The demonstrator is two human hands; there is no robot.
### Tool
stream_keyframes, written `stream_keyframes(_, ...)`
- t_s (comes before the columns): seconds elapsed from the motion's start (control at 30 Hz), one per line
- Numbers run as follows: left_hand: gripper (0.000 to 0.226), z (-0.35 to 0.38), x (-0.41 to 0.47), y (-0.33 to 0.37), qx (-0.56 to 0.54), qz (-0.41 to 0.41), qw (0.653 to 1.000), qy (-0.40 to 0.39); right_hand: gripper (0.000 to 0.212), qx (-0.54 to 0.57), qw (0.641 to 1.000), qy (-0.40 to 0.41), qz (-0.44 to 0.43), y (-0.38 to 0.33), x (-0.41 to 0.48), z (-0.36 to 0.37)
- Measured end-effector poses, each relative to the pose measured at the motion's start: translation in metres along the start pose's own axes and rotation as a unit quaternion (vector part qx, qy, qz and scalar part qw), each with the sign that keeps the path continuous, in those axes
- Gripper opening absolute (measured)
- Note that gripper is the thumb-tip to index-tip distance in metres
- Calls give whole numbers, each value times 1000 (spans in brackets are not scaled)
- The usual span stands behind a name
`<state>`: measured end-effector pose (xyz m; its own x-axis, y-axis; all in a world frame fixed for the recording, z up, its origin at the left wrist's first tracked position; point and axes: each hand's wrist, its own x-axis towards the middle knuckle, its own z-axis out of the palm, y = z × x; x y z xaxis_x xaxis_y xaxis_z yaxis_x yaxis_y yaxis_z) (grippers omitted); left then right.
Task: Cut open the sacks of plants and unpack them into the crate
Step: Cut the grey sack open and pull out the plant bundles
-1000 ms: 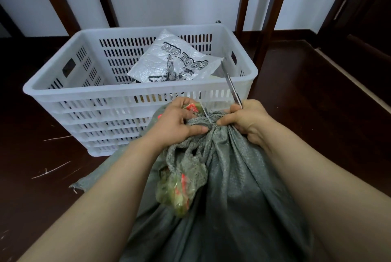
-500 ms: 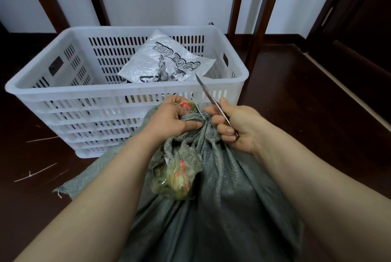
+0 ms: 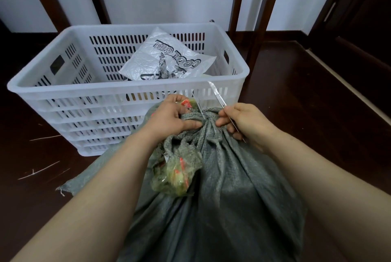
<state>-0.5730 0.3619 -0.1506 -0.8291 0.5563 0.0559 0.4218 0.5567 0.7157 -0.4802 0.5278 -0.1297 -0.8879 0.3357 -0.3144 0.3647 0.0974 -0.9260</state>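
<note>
Grey woven sack (image 3: 222, 187) upright on dark floor (image 3: 296, 113), against near wall of white slotted plastic crate (image 3: 127, 89), tied neck uppermost, between both hands. Left hand (image 3: 169, 118) gripping bunched neck. Right hand (image 3: 243, 122) pinching thin metal blade (image 3: 216, 93), tip slanting away toward crate, just right of knot.

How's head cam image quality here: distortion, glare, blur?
Head view: wide-angle stretch, wooden posts lean outward, forearms balloon at the bottom edge; soft even light, mild glare on the plastic bag in the crate, sheen on the blade; dark floor loses detail; sack weave sharp, no motion blur.
</note>
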Motion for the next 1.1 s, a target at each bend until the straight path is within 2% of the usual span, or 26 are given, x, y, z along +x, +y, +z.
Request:
stream_keyframes(0.1,35,2,0,2,14,-2,1000,-5,30,-81,996,16,-15,4,-7,8)
stream_keyframes(0.17,29,1,0,3,29,5,1000,-1,47,-122,991,19,-45,8,-7,16)
stream_keyframes(0.27,37,1,-1,2,27,4,1000,-1,69,-209,975,51,-54,13,-1,18)
stream_keyframes(0.43,39,-1,0,1,21,-3,1000,-11,54,-181,971,89,-132,13,4,8)
stream_keyframes(0.5,41,-2,-1,2,21,-7,1000,-14,57,-182,961,121,-168,13,4,4)
stream_keyframes(0.57,42,-3,-2,5,34,-6,999,-18,65,-204,954,115,-189,16,7,2)
stream_keyframes(0.6,42,-4,-4,7,41,-3,999,-24,58,-205,956,96,-185,18,9,3)
stream_keyframes(0.67,45,-10,-9,16,43,-8,998,-54,29,-180,969,68,-152,23,13,6)
stream_keyframes(0.7,57,-15,-12,22,52,-16,995,-84,20,-161,975,68,-139,24,15,7)
stream_keyframes(0.73,79,-20,-14,28,85,-26,988,-128,16,-140,979,74,-127,24,15,7)
stream_keyframes(0.8,126,-35,-18,44,200,-62,951,-228,16,-91,987,84,-102,21,16,7)
stream_keyframes(0.83,139,-42,-20,51,251,-77,930,-259,16,-66,990,89,-89,18,16,7)
stream_keyframes(0.9,149,-49,-24,60,315,-84,903,-280,16,-21,993,94,-69,11,16,8)
stream_keyframes(1.0,142,-48,-24,55,371,-79,894,-240,24,15,994,93,-61,5,12,11)
stream_keyframes(1.1,110,-51,-23,36,378,-34,919,-110,24,43,994,93,-40,1,9,9)
